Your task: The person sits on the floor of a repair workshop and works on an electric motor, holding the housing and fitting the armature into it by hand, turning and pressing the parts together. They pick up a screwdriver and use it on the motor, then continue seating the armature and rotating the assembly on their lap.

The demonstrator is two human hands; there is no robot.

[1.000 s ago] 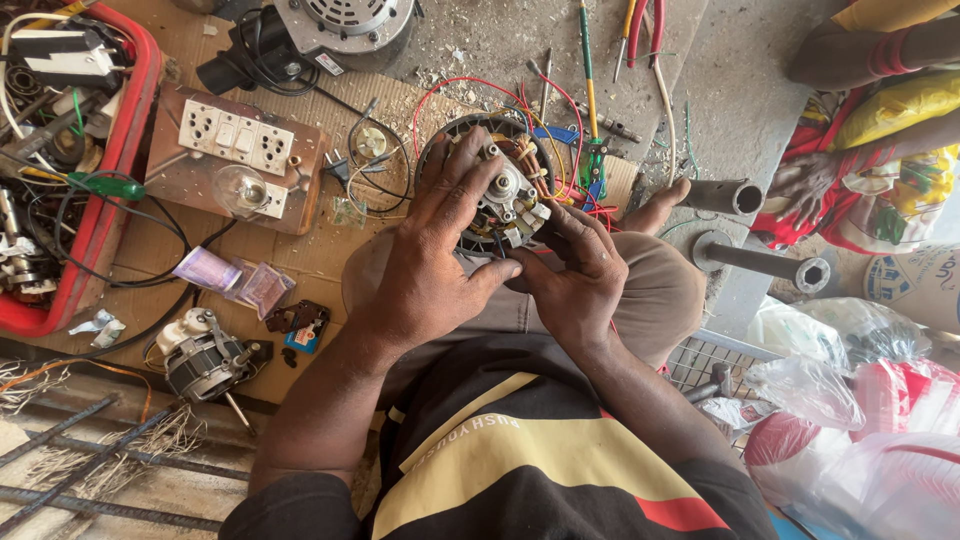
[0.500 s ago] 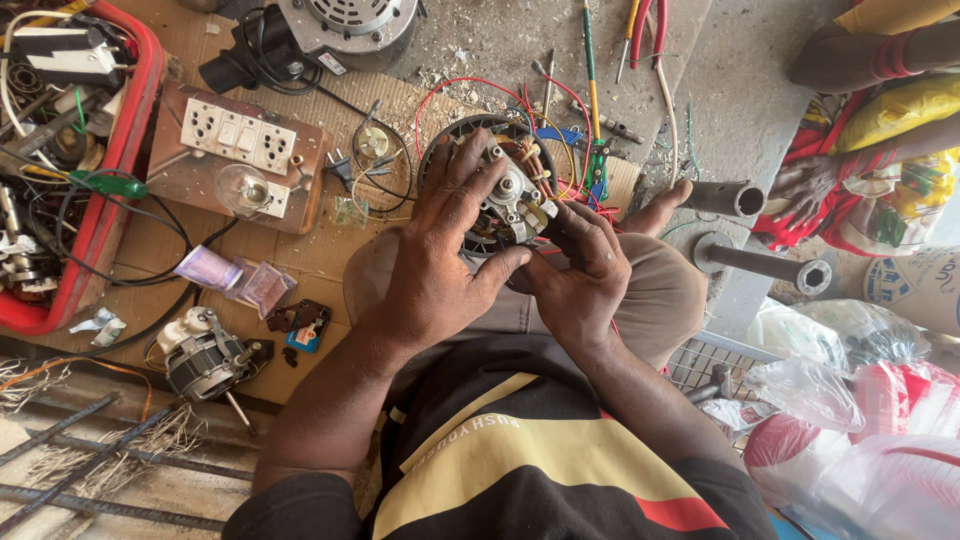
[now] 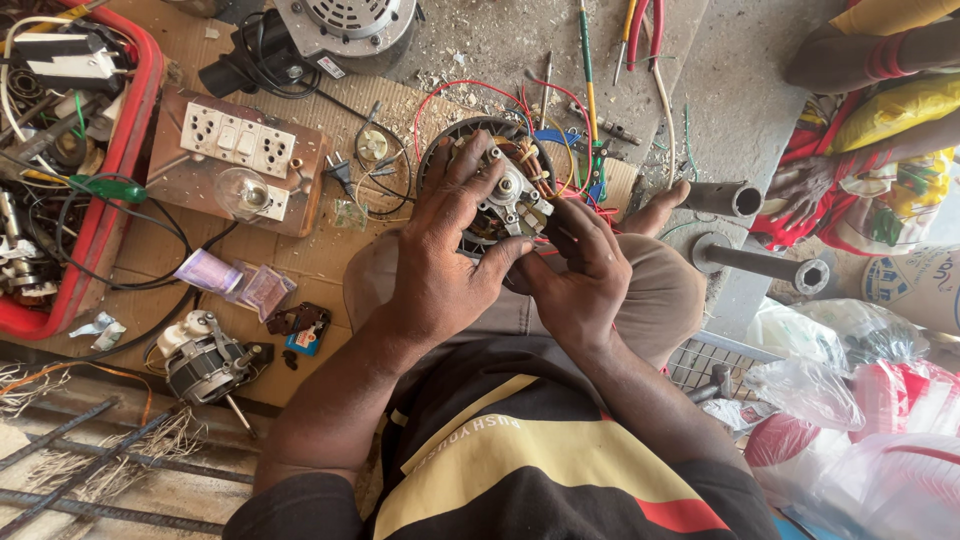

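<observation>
A round fan motor [image 3: 505, 190] with copper windings and red wires rests on my lap, over my knees. My left hand [image 3: 445, 250] grips it from the left, fingers spread over its black rim and thumb under the centre. My right hand [image 3: 580, 275] is closed on the motor's right side, fingertips pinching among the wires near the silver centre hub. What the right fingertips hold is hidden.
A wooden switchboard with sockets and a bulb [image 3: 235, 160] lies left, a red tray of tools [image 3: 110, 200] beyond it. A small motor [image 3: 205, 360] lies lower left, a larger grey motor [image 3: 345, 25] at top. Metal pipes [image 3: 760, 260] and another person's hand [image 3: 805, 185] are to the right.
My right fingers have shifted slightly along the motor's right edge. The left hand keeps its grip and the motor stays in place.
</observation>
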